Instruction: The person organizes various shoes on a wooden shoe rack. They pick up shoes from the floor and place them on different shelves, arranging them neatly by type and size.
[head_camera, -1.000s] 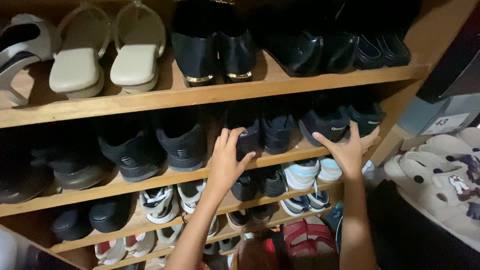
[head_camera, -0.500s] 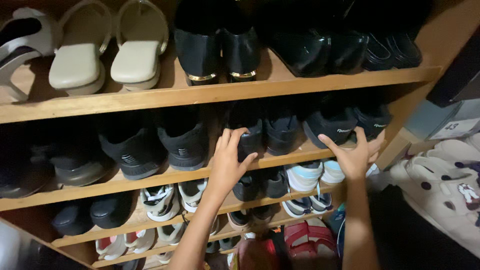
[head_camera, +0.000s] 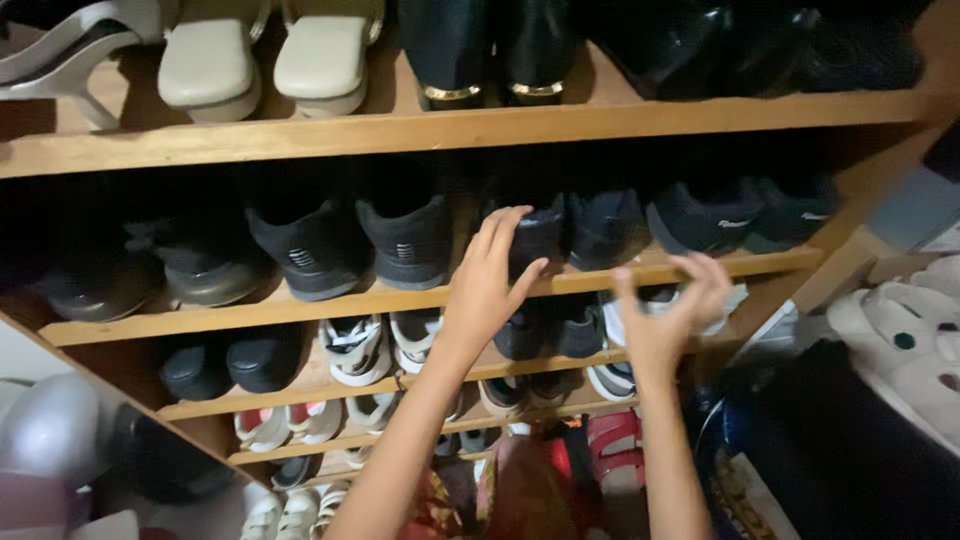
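The right hand is smeared by motion, so its fingers run together and whether its grip closes on anything cannot be told. The left hand covers part of a dark shoe, whose upper sinks into shadow under the shelf above, and both forearms leave the picture at the bottom edge. The white sandal, the cream sandals and the black boots are cut off by the top edge.

Head camera faces wooden shoe rack closely
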